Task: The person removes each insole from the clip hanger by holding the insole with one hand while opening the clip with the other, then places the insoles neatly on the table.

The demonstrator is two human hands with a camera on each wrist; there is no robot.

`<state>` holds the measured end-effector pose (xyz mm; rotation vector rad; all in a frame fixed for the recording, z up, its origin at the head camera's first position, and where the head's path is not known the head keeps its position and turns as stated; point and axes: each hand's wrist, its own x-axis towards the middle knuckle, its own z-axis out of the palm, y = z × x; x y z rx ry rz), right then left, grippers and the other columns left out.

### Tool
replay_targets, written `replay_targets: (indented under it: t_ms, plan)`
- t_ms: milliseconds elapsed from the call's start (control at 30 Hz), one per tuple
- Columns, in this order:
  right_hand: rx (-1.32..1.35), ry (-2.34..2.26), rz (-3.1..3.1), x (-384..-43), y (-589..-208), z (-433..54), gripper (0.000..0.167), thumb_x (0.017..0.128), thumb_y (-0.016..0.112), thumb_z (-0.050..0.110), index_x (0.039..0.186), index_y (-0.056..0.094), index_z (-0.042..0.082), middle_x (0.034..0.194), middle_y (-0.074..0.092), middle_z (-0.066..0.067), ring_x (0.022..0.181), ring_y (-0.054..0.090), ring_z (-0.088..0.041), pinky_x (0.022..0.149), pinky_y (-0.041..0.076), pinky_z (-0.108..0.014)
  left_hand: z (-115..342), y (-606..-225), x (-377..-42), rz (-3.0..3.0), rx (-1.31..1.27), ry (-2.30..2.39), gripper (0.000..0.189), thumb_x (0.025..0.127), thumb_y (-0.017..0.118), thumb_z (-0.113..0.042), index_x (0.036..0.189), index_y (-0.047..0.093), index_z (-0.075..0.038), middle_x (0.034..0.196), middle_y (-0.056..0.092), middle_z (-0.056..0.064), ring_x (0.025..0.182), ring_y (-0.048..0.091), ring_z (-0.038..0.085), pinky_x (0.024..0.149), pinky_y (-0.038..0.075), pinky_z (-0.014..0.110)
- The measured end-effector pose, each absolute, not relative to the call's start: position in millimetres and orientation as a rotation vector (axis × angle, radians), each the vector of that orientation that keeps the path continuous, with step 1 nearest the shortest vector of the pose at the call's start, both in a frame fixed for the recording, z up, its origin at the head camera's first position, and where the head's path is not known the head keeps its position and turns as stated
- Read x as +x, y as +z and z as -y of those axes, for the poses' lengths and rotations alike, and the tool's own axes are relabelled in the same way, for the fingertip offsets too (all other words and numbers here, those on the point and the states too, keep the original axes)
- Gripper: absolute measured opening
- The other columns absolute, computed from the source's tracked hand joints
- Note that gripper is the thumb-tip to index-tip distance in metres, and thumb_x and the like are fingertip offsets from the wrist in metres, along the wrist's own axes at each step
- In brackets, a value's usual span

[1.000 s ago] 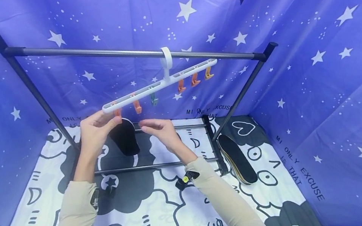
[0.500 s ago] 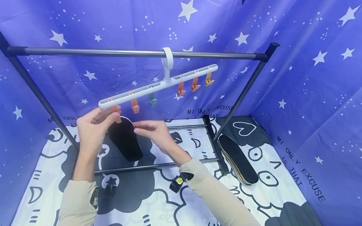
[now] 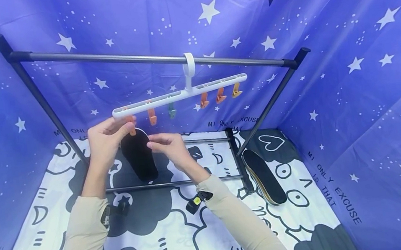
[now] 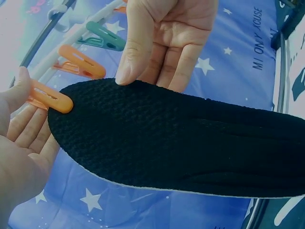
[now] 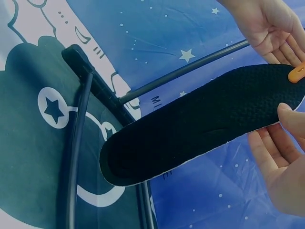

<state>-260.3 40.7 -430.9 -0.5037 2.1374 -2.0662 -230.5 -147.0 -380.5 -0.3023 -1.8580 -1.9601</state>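
A black insole (image 3: 138,158) hangs below the left end of a white clip hanger (image 3: 152,104). The end orange clip (image 4: 57,99) laps over the insole's upper edge in the left wrist view. My left hand (image 3: 105,139) holds that clip, thumb at its outer end, the other fingers behind. With thumb in front and fingers behind, my right hand (image 3: 171,148) pinches the insole's side edge. The right wrist view shows the insole's far end hanging free, away from both hands.
The hanger hooks over the top bar (image 3: 108,57) of a dark rack. Beside the rack's right foot another insole (image 3: 264,175) lies on the patterned cloth (image 3: 186,245). A second orange clip (image 3: 152,116), a green clip (image 3: 172,110) and several others hang along the hanger.
My right hand has moved left and now pinches the insole's edge. The insole sits a little lower and shows more of its surface. The hanger has shifted slightly.
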Motion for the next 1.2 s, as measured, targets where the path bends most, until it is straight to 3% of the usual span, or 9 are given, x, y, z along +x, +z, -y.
replay_targets:
  t_ms: [367, 567, 1200]
  plan:
    - [-0.477, -2.1, -2.103, -259.5, -432.2, -40.1, 0.027, 0.093, 0.071, 0.0, 0.118, 0.07, -0.011, 0.118, 0.07, -0.031, 0.092, 0.075, -0.018, 0.087, 0.063, -0.038, 141.8, -383.9, -237.2, 1.835, -0.277, -1.983, 0.023, 0.092, 0.076, -0.009, 0.11, 0.075, 0.005, 0.09, 0.078, -0.01, 0.084, 0.072, 0.008, 0.088, 0.056, 0.015]
    - [-0.448, -2.128, -2.07, -259.0, -431.1, -39.3, 0.027, 0.092, 0.07, -0.003, 0.118, 0.068, -0.013, 0.118, 0.068, -0.034, 0.086, 0.073, -0.01, 0.086, 0.063, -0.039, 136.5, -384.3, -240.9, 1.775, -0.246, -2.002, 0.022, 0.092, 0.076, -0.009, 0.107, 0.075, 0.007, 0.087, 0.077, -0.009, 0.079, 0.07, 0.009, 0.082, 0.057, 0.018]
    - [-0.357, -2.138, -2.063, -259.8, -428.5, -39.9, 0.027, 0.091, 0.072, -0.003, 0.116, 0.069, -0.014, 0.116, 0.069, -0.033, 0.083, 0.074, -0.01, 0.083, 0.064, -0.041, 131.3, -381.7, -241.7, 1.819, -0.184, -1.974, 0.028, 0.094, 0.074, -0.01, 0.112, 0.071, 0.012, 0.087, 0.075, -0.017, 0.086, 0.073, 0.007, 0.087, 0.056, 0.017]
